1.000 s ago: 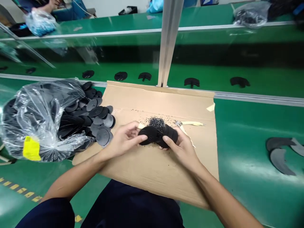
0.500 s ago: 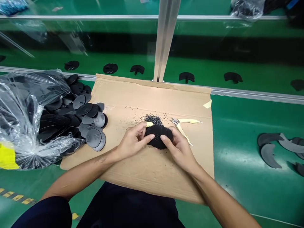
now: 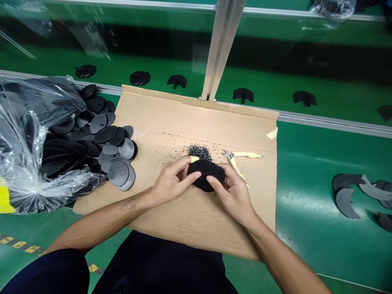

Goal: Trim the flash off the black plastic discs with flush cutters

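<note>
Between my two hands are several black plastic discs (image 3: 204, 173), held overlapping above the cardboard sheet (image 3: 171, 222). My left hand (image 3: 174, 179) grips their left side, thumb on the front face; a yellow wrap covers a fingertip. My right hand (image 3: 231, 190) grips their right side, its thumb also on the front and its fingers hidden behind. Just beyond the discs lies a heap of small black scraps (image 3: 199, 152). Cutting nippers with pale yellow handles (image 3: 245, 154) rest spread on the cardboard, right of the heap.
Left, a clear plastic bag (image 3: 33, 171) spills many black discs (image 3: 118, 173) onto the cardboard. A metal post (image 3: 222, 53) rises behind the sheet. Curved black pieces (image 3: 346, 202) lie on the green table at right, and more black parts (image 3: 243, 94) stand along the back.
The view has shifted slightly. Both hands keep hold of the discs, which look a little more fanned out toward the right.
</note>
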Motion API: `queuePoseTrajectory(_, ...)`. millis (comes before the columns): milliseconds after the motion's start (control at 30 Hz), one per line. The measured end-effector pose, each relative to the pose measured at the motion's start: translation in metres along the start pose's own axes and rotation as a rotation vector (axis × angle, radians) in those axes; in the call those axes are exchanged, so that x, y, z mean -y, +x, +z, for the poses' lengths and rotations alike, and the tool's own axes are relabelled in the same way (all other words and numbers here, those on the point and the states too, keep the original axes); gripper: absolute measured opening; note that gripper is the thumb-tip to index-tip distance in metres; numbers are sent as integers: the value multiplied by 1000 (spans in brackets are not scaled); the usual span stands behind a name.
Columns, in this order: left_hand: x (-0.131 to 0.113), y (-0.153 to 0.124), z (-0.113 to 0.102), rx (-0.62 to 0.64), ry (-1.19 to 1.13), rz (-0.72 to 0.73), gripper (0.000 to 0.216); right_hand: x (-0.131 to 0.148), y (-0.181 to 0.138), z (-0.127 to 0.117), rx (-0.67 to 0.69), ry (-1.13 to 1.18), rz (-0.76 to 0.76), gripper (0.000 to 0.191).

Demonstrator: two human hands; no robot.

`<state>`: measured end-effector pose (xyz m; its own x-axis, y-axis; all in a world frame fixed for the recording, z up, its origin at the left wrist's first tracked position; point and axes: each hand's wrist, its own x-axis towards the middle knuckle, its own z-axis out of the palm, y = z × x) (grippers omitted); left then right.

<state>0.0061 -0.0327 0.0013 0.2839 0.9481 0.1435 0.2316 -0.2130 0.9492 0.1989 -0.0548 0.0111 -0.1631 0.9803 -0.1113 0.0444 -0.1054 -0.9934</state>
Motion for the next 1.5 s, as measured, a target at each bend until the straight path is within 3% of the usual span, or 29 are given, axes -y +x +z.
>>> queuePoseTrajectory(200,-1,-1,2,-18,77,68,13,2,0,3,-33,-63,-3,29)
queuePoseTrajectory(367,-4,-1,0,-13,72,170,26,1,-5,5,-12,-125,-88,25)
queuePoseTrajectory(533,-5,3,-7,0,155,411,22,2,-4,-1,25,-345,-332,8)
queuePoseTrajectory(633,-5,5,-10,25,248,542,21,1,-1,-7,62,-419,-482,14)
queuePoseTrajectory(767,-5,7,-11,14,261,568,24,-2,-1,-8,31,-435,-533,24)
queuePoseTrajectory(900,-6,8,-13,34,255,577,26,0,-3,-5,48,-430,-510,24)
queuePoseTrajectory(1067,-6,6,-14,41,316,476,27,3,-4,-3,51,-457,-374,12)
queuePoseTrajectory(1267,-4,3,-11,29,267,402,35,3,-3,-2,74,-381,-158,39)
queuePoseTrajectory(1500,-4,1,-10,68,230,343,34,6,1,-1,118,-240,-47,56)
